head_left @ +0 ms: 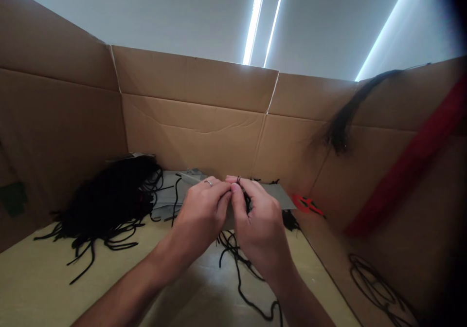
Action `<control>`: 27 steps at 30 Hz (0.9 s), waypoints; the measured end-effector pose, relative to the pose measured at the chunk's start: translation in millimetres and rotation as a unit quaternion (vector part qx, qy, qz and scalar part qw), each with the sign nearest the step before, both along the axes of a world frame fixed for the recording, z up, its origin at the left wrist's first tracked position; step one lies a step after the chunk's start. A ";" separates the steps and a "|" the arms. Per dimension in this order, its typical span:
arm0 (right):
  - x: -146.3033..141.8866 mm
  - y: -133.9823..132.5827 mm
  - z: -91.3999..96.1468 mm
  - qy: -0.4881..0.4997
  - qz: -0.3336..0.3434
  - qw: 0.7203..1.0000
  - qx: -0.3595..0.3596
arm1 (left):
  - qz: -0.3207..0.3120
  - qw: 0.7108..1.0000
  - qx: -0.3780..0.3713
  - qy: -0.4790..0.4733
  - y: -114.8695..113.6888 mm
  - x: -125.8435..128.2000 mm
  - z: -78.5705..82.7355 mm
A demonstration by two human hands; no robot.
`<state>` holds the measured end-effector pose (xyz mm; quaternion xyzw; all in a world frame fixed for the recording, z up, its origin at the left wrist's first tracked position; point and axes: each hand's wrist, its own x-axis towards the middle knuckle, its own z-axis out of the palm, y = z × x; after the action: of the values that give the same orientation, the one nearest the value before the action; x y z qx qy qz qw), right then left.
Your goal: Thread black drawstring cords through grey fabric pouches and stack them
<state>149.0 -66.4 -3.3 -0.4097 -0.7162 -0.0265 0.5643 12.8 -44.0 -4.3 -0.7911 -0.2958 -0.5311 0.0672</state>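
Note:
My left hand [204, 205] and my right hand [260, 220] meet in the middle of the head view, raised over the table, thumbs and fingertips pinched together. Between them is black cord [229, 242], its loose lengths hanging below my palms and trailing toward the table's near edge. A thin dark band or loop circles a finger of my right hand; I cannot tell whether it is cord. A ring sits on a left finger. The pinched part of the cord is mostly hidden by my fingers. Behind my hands lie grey flat sheets [168, 190].
A large heap of black cords [105, 200] lies on the table [32, 278] at left. Red-handled scissors [308, 204] rest at the back right. Cardboard walls [197, 122] surround the table. A black fibre bundle [343, 118] and a red strip [408, 166] hang at right, above coiled cord [375, 285].

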 end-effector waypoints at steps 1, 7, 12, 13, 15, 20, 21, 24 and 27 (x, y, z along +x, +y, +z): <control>-0.5 1.3 -0.8 0.004 0.002 1.000 -0.004 | -0.007 1.000 -0.005 0.004 0.8 -0.2 -0.3; 14.2 4.6 7.2 0.092 0.064 0.992 -0.057 | -0.036 0.995 -0.093 0.028 8.7 -11.7 8.0; 37.6 -14.3 22.1 0.044 0.181 0.979 -0.080 | -0.005 0.994 -0.107 -0.025 17.5 -26.3 15.2; 39.4 -17.7 23.0 -0.017 0.204 0.974 -0.097 | -0.005 0.993 -0.109 -0.037 17.7 -28.1 15.8; 38.8 -20.5 21.8 -0.129 0.214 0.963 -0.105 | -0.010 0.991 -0.119 -0.063 16.1 -30.4 16.6; 28.9 -8.3 13.7 -0.149 0.079 0.985 -0.030 | -0.047 0.982 -0.158 -0.096 5.9 -32.7 19.2; 27.9 -5.7 13.1 -0.135 0.056 0.989 -0.017 | -0.055 0.981 -0.159 -0.094 4.1 -32.7 19.9; 27.7 -1.8 13.2 -0.124 0.041 0.991 -0.004 | -0.074 0.981 -0.159 -0.080 0.2 -31.6 22.2; 28.2 -1.6 13.5 -0.127 0.050 0.991 -0.015 | -0.087 0.976 -0.180 -0.082 -1.0 -29.7 22.7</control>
<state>177.2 -68.1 10.2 -0.3753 -0.8017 -0.0392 0.4636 -16.9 -44.9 18.4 -0.7667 -0.3215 -0.5359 -0.1470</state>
